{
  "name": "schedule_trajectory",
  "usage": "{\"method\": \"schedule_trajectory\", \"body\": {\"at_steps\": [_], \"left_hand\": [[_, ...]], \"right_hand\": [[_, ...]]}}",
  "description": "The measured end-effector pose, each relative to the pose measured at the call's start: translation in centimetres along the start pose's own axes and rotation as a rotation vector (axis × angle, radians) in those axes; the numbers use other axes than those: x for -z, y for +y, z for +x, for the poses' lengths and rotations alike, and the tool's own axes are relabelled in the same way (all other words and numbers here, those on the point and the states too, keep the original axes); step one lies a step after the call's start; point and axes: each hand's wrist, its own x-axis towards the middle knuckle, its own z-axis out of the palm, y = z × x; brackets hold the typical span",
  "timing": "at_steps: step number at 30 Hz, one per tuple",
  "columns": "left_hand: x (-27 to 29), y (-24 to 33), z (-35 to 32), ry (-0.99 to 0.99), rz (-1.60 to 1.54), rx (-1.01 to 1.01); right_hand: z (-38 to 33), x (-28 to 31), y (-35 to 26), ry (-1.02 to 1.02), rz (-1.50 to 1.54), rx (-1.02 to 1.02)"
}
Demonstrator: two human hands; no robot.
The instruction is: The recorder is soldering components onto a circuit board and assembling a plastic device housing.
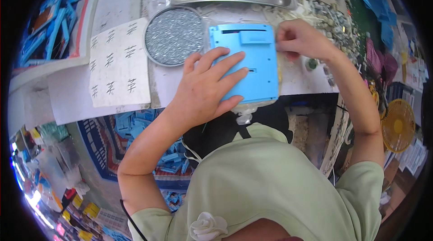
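Observation:
A flat blue plastic casing point(261, 78) with a slot, small holes and a raised block near its far edge lies on the table in front of me. My left hand point(200, 83) rests on its left half, fingers spread and lying flat over the surface. Just beyond the casing's right edge is my right hand point(300, 40), its fingers curled together in a pinch. Whatever sits between those fingertips, if anything, is hidden. Left of the casing stands a round dish point(146, 47) full of small silvery metal pieces point(176, 35), apparently screws.
A steel compartment tray point(225, 2) with small metal parts sits at the far side. Loose small pieces point(322, 20) are heaped at the far right. A marked paper sheet point(119, 67) lies left. Blue parts fill a bin point(83, 24) at far left and a basket point(101, 150) below the table.

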Motion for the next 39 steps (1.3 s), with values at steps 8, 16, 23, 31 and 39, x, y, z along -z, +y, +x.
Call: {"method": "schedule_trajectory", "body": {"at_steps": [8, 16, 23, 31, 39], "left_hand": [[-0.5, -0.4, -0.6, 0.104, -0.110, 0.016], [1.5, -6.0, -1.5, 0.336, 0.400, 0.533], [1.4, -8.1, -1.8, 0.399, 0.303, 0.493], [0.6, -4.1, 0.7, 0.422, -0.406, 0.601], [-0.3, -4.0, 2.8, 0.356, 0.057, 0.213]], "right_hand": [[7.1, -5.4, -11.1, 0.444, -0.797, 0.907], [14.0, -8.3, -13.9, 0.220, -1.156, 0.664], [13.8, -9.2, -14.6, 0.186, -1.175, 0.751], [10.2, -4.1, -11.7, 0.322, -0.491, 0.835], [2.1, -0.2, -1.8, 0.367, 0.029, 0.464]]}}
